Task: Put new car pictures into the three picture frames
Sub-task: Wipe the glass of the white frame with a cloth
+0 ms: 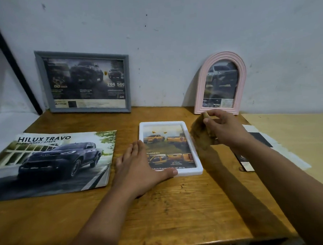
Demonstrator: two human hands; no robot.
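A white picture frame [198, 168] lies flat on the wooden table [170, 211], showing a picture of orange pickup trucks. My left hand [140, 167] rests flat on its lower left corner, thumb along the bottom edge. My right hand [224, 130] hovers above the frame's right side, pinching a blurred brown cloth-like piece [200, 134]. A grey frame [85, 82] with a dark truck picture leans on the wall at the back left. A pink arched frame [221, 82] with a car picture leans at the back right.
A Hilux Travo brochure [55, 162] lies on the table's left side. Cut paper scraps and a dark printed strip [265, 149] lie to the right, under my right forearm. A paler table surface [296, 135] adjoins on the right. A black bar [13, 62] slants at the far left.
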